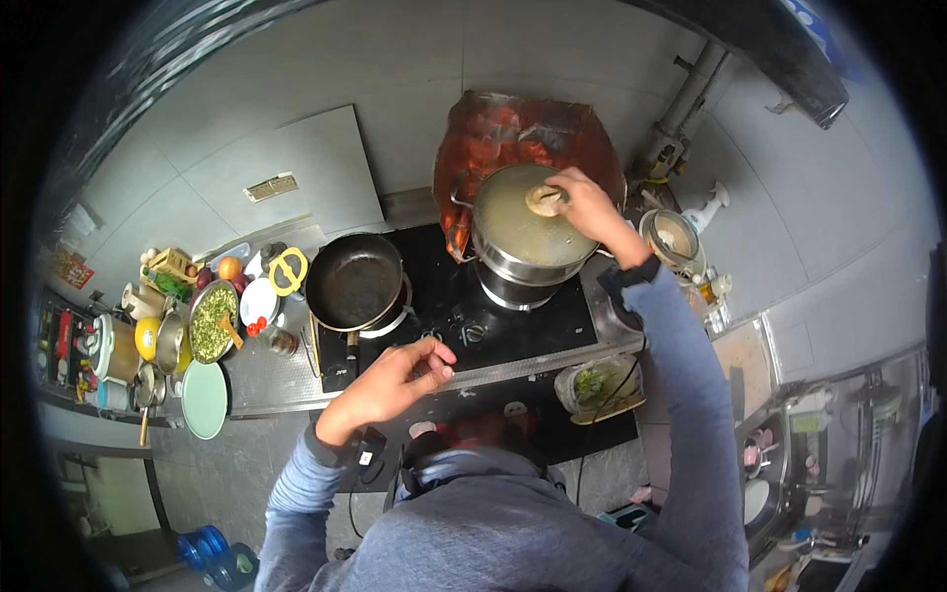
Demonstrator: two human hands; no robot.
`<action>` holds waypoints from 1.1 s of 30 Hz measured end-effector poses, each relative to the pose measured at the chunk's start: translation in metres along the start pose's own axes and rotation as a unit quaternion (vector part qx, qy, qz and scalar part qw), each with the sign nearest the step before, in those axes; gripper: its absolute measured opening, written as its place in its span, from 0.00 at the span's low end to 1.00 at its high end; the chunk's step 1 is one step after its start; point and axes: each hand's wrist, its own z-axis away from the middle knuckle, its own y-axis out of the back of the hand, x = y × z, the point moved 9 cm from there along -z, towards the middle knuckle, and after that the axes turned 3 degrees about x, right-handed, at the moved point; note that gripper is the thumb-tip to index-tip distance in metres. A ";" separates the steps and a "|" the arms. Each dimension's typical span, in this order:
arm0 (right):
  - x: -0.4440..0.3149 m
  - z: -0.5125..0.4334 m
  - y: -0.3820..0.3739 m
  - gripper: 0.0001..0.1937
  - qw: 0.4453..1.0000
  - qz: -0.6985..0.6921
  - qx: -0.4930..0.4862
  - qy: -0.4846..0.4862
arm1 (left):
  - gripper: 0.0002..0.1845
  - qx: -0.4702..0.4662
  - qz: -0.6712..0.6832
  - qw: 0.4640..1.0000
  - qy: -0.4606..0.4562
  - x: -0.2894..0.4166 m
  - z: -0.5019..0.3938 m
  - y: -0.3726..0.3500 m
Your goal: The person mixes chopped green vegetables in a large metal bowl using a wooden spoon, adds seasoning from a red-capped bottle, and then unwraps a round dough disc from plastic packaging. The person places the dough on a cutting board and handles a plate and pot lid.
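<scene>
A steamer pot (518, 270) of stainless steel stands on the right burner of a black glass cooktop (436, 274). Its glass lid (510, 229) is fogged and dotted with droplets. My right hand (590, 209) has its fingers around the pale round knob (544, 200) of this lid, which appears to sit on the pot. With nothing in it, my left hand (396, 381) hovers near the cooktop's front edge, fingers loosely curled and apart from the thumb. A dark frying pan (355, 281) rests on the left burner, its handle pointing towards me; no food shows inside.
Left of the cooktop, a steel bowl of chopped greens (214, 314) holds a wooden spatula (231, 331). A green round lid (204, 399) overhangs the counter edge. Red foil (518, 133) shields the wall behind the pot. A bin with green scraps (599, 385) stands below at front right.
</scene>
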 end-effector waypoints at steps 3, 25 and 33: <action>0.023 -0.027 -0.024 0.22 0.996 0.060 -0.045 0.043 | 0.12 0.010 -0.019 1.000 0.023 0.021 -0.005 -0.024; 0.035 0.031 0.228 0.11 0.980 -0.179 -0.046 -0.074 | 0.09 0.006 -0.207 0.974 -0.087 0.054 -0.189 -0.024; 0.047 0.120 0.261 0.08 0.988 -0.099 -0.035 -0.110 | 0.15 -0.182 -0.227 0.891 -0.348 0.038 -0.319 -0.077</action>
